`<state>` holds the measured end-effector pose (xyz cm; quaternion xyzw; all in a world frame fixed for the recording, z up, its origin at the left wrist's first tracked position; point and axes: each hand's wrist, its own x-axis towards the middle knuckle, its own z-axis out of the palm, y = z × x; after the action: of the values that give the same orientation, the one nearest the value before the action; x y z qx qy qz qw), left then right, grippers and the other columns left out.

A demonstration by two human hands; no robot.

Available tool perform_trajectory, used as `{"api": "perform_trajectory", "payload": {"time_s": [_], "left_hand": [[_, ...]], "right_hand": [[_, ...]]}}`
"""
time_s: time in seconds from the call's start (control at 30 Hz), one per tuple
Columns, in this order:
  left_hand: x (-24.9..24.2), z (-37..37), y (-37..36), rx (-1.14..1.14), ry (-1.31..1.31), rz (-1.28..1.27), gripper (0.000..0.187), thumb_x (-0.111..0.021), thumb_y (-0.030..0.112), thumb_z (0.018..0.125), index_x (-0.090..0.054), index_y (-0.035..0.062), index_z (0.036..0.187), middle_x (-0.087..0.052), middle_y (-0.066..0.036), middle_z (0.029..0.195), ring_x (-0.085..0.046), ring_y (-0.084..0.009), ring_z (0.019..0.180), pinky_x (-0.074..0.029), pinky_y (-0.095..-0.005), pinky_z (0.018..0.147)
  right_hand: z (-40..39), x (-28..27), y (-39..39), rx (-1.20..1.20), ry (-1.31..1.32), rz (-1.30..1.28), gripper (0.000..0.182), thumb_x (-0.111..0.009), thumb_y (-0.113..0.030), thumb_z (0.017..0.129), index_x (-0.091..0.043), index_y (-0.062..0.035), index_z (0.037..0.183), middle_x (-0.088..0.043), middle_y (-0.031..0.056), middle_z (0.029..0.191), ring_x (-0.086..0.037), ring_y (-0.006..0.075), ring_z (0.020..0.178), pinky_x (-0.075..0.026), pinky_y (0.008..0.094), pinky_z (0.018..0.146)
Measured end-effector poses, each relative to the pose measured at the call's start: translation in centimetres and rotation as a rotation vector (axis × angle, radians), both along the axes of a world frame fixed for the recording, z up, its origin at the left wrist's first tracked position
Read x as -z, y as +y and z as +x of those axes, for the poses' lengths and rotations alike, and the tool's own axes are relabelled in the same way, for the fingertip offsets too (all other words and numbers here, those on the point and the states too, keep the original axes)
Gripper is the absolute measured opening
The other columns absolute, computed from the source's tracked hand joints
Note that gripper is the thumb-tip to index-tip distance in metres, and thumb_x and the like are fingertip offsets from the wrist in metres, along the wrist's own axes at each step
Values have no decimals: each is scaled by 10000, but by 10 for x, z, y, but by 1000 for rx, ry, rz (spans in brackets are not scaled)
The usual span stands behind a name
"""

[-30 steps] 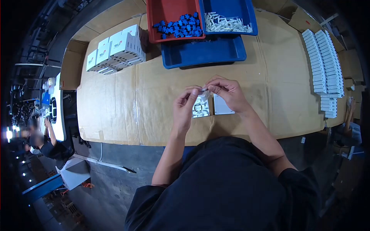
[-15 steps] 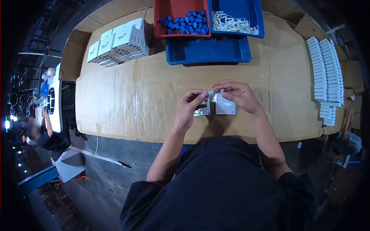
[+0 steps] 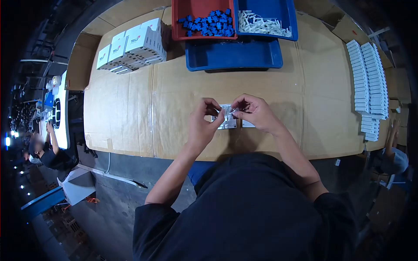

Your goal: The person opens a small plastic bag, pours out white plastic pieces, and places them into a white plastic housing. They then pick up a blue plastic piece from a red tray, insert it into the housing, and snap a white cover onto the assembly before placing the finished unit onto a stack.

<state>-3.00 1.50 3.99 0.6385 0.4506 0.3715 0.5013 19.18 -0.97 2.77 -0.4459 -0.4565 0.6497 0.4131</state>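
Between my left hand (image 3: 203, 124) and my right hand (image 3: 257, 115) is a small clear plastic piece (image 3: 228, 114), perhaps a bag or film; its exact kind is too small to tell. Both hands pinch it with thumb and fingertips. Below the fingers, a shiny white flat piece (image 3: 229, 125) lies on the cardboard-covered table (image 3: 183, 93). A second white flat piece (image 3: 248, 124) lies just right of it, mostly hidden under my right hand.
Beyond my hands stand a red bin (image 3: 190, 9) of blue plastic parts (image 3: 211, 24), a blue bin (image 3: 265, 8) of white parts (image 3: 261, 26), and a lower blue bin (image 3: 235, 56). White boxes (image 3: 130, 43) are stacked left, white pieces (image 3: 368, 82) right. A person (image 3: 52, 152) sits far left.
Both hands have shifted left and come lower, with the clear plastic piece still between them. The left white piece now shows more beneath the fingers, and the right one is more covered.
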Motion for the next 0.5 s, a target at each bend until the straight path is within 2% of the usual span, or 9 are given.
{"api": "perform_trajectory", "payload": {"time_s": [0.1, 0.2, 0.3, 0.4, 0.5], "left_hand": [[6, -1, 3, 19, -240, -257, 203, -694, 25, 986, -627, -30, 1170, -696, -38, 1012, -674, -105, 915, -534, -239, 803], [3, 0, 6, -16, -313, -342, 235, -679, -6, 982, -611, -33, 1206, -677, -33, 1013, -661, -95, 938, -524, -235, 823], [4, 1, 1, 19, -341, -307, 292, -682, -13, 976, -593, -20, 1254, -659, -47, 1084, -651, -94, 990, -522, -240, 836], [-3, 4, -4, 90, -215, -165, 364, -687, -21, 965, -561, -8, 1307, -637, -58, 1135, -637, -94, 1029, -521, -251, 850], [-2, 11, -6, 9, -370, -264, 396, -688, -12, 957, -540, 10, 1324, -639, -65, 1157, -638, -108, 995, -520, -266, 840]], "right_hand": [[0, -8, 0, -6, 3, -7, 258, -729, 67, 917, -637, 0, 1148, -666, 31, 1020, -635, 88, 929, -541, 244, 853], [0, -12, 1, 33, -21, 5, 273, -732, 64, 916, -622, -3, 1157, -664, 31, 1014, -642, 91, 933, -542, 248, 854], [-3, -15, 2, 51, 15, 20, 298, -737, 59, 914, -604, -4, 1174, -664, 39, 1024, -648, 98, 950, -545, 255, 864], [-4, -11, 3, 71, 59, 26, 328, -737, 62, 912, -591, -3, 1198, -664, 47, 1042, -651, 104, 971, -545, 261, 877], [-6, -14, 1, 47, 71, 26, 353, -729, 75, 911, -582, -7, 1221, -661, 50, 1049, -652, 109, 992, -546, 264, 887]]}}
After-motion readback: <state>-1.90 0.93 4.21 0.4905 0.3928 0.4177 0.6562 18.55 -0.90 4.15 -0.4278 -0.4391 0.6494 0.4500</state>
